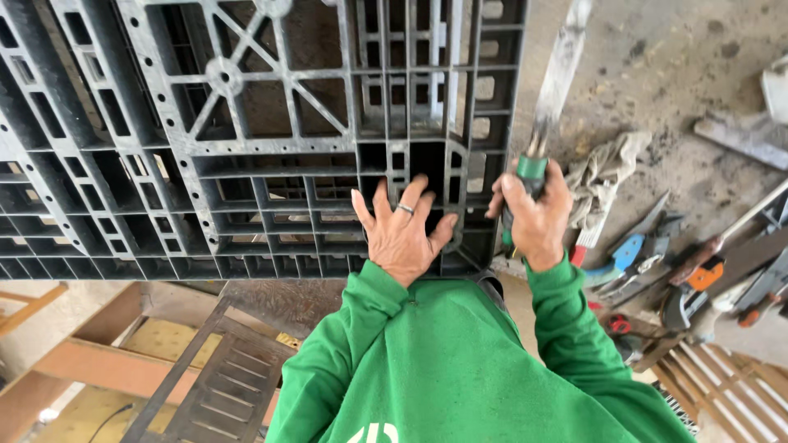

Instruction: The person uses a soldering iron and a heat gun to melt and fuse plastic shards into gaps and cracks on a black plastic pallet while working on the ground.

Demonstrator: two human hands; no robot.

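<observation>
On the lower right corner of a dark grey plastic pallet [246, 148], the left hand [402, 234] lies flat, fingers spread wide, palm down on the grid ribs; a ring shows on one finger. Just beside it, at the pallet's right edge, the right hand [535, 215] is wrapped in a fist around the green handle of a long blade tool [552, 90]. Handle near-upright; the pale, worn blade extends up and away along the pallet's right side, blurred toward its tip. Cannot tell whether the blade touches the pallet. Both arms in green sleeves [460, 361]. Pallet fills the upper left of the view, open lattice face toward the camera. To the right of the right hand, on a dusty concrete floor [673, 49]: a crumpled dirty rag [607, 168], touching or nearly touching the hand's outer side. Further right, well apart from the pallet, a loose heap of hand tools [657, 262], among them blue-handled and orange-handled items; individual types mostly unclear. Lower left: wooden boards [90, 353] and a slotted metal panel [222, 385], below the pallet edge
</observation>
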